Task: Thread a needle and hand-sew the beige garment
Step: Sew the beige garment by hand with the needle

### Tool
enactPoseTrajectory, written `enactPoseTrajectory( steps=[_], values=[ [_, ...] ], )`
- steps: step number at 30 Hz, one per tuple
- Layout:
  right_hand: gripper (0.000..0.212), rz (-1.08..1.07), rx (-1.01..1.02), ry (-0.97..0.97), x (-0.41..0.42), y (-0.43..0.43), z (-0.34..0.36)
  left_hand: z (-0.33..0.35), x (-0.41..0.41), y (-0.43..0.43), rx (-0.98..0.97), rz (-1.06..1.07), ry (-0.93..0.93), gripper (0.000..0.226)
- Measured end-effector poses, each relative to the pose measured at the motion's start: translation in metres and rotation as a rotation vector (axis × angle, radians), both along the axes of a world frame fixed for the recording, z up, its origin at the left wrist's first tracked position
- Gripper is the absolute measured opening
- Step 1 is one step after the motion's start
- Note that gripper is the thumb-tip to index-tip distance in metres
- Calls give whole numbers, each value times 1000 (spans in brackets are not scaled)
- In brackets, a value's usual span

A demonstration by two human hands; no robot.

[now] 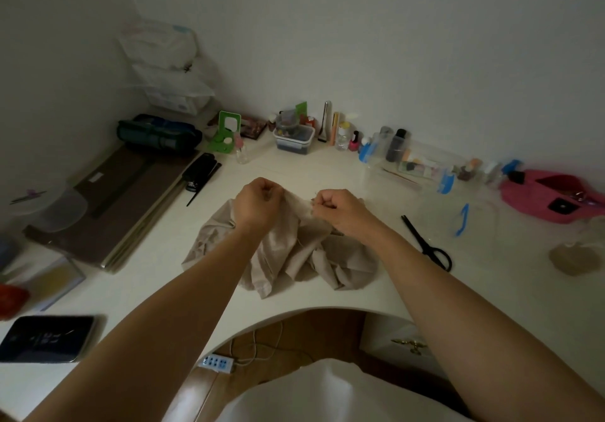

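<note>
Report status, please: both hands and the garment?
Left hand grips beige garment, edge lifted. Right hand pinches same edge. Scissors lie apart on the right, nothing in the way.

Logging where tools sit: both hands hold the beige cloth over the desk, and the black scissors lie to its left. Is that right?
Not quite. The head view shows the black scissors lying on the desk to the right of the beige cloth, not its left. The left hand and right hand do both hold the cloth.
</note>
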State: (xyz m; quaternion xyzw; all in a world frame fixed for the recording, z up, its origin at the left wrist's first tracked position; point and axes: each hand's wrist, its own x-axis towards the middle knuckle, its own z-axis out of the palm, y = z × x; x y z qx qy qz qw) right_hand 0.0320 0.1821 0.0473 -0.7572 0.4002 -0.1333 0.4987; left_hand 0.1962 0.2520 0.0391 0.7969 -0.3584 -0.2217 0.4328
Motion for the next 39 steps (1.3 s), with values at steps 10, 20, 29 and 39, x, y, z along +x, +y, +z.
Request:
enactPoseTrajectory(
  steps=[10,20,29,39],
  values=[
    [17,-298,-172,39,-1,-12,-15,2,-14,-1,-35,-107,-80,10],
    [17,-257,212,-129,-20,-9,-12,3,-11,2,-36,-145,-29,11],
    [7,-276,133,-160,-16,-10,-15,0,-5,2,-5,-170,-36,10],
    [21,-280,8,-90,-20,-15,-23,-5,0,1,30,-126,11,11]
  ],
)
